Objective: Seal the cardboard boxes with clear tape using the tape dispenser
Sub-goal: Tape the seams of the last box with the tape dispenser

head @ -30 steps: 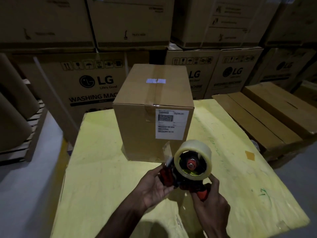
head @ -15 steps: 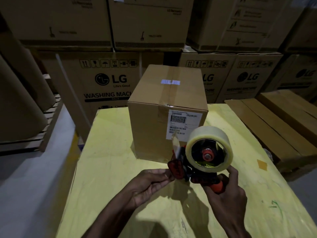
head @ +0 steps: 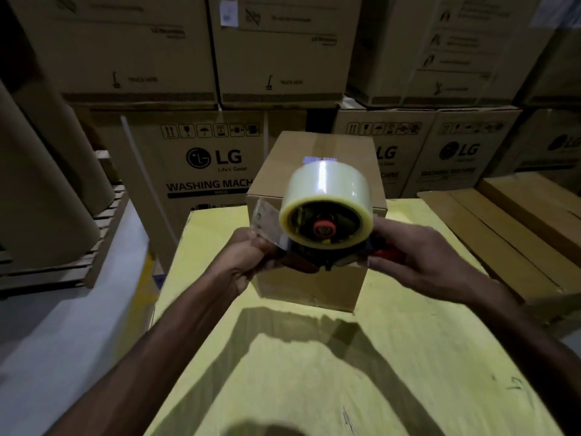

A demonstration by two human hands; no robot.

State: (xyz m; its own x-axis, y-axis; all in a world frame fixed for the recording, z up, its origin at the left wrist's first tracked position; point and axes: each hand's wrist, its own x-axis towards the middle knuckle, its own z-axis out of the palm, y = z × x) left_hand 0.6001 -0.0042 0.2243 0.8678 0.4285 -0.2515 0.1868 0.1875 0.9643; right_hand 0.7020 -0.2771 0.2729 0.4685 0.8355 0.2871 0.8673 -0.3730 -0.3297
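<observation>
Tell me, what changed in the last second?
Both hands raised the tape dispenser up toward the cardboard box. The left hand now pinches a pulled-out strip of tape. The right hand still grips the handle; the box stays on the yellow table.

We're in a warehouse here: LG washing machine cartons (head: pixel 201 171) stacked high at twelve o'clock, a wooden pallet (head: pixel 103 247) at nine o'clock, flat cartons (head: pixel 503 234) piled at three o'clock.

Both arms bare here: the left hand (head: pixel 248 262) and the right hand (head: pixel 421 256) uncovered, the left forearm (head: pixel 176 338) and right forearm (head: pixel 515 322) bare right to the frame's edge, fingers softened by motion blur.
</observation>
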